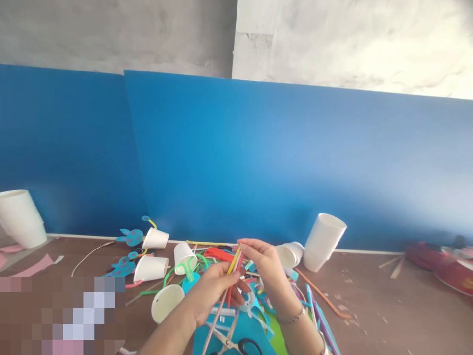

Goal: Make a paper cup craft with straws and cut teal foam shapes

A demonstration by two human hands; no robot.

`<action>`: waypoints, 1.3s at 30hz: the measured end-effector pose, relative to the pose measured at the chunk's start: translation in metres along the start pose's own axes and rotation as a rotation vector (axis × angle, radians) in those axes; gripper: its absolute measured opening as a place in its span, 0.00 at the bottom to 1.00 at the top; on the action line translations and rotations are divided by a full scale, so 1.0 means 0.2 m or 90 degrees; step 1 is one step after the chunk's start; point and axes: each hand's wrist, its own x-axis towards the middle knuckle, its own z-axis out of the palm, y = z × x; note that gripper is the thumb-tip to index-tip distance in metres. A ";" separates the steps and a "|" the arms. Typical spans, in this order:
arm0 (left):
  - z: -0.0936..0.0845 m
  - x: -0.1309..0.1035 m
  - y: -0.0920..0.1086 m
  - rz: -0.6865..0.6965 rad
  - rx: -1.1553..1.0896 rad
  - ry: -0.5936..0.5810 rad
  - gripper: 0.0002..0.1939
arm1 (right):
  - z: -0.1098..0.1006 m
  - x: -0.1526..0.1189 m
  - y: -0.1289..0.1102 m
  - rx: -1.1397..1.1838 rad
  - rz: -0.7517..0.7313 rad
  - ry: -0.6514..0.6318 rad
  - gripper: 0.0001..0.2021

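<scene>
My left hand [216,286] is closed around several drinking straws [234,261], a yellow one and pink or red ones among them. They slant upward, and one long pale pink straw runs down below the hand. The fingertips of my right hand [263,257] are pinched at the upper ends of the straws. Beneath my hands lie scissors [229,340] with dark handles, on blue paper [258,340] with a green sheet [277,333] beside it. A red-orange object [219,254], partly hidden, lies just behind my left hand.
White paper cups with blue spotted animal cutouts [133,237] lie to the left. An open cup [168,303] is near my left forearm. Stacked cups [324,241] stand at right, near an orange bent straw [323,294]. A blue partition [236,162] rises behind the brown table [369,301].
</scene>
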 end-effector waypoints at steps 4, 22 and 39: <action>0.00 0.02 -0.02 0.014 -0.004 0.010 0.20 | -0.01 0.00 -0.01 0.026 0.006 0.012 0.18; -0.03 0.00 0.00 -0.058 -0.036 -0.086 0.22 | -0.04 0.00 -0.03 0.092 0.030 0.015 0.20; -0.03 0.00 -0.01 -0.028 0.023 -0.090 0.20 | 0.01 -0.01 0.00 0.028 -0.039 -0.001 0.17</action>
